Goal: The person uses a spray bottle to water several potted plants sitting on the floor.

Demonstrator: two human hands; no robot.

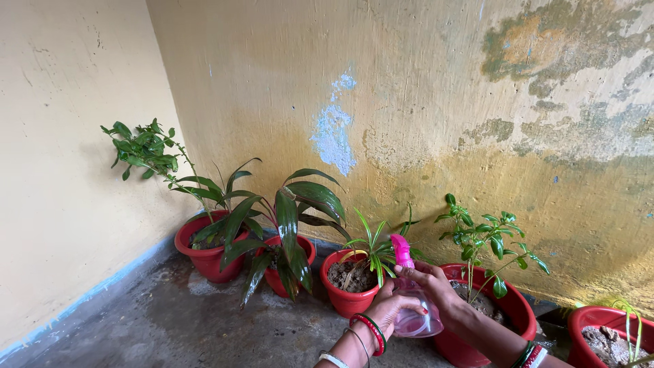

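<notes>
Spray bottle [413, 307]: clear body, pink nozzle, held upright near the small red pot [349, 289] so the nozzle is aimed at its plant.
Left hand [394, 308]: wrapped round the bottle's body.
Right hand [430, 281]: closed over the neck and trigger.
Right pot [594, 324]: cut off by the frame edge.
Bottle contents: not discernible.

Five red pots [206, 262] of green plants line a stained yellow wall [422, 102], from nine o'clock to four o'clock, on a damp concrete floor [191, 327].
</notes>
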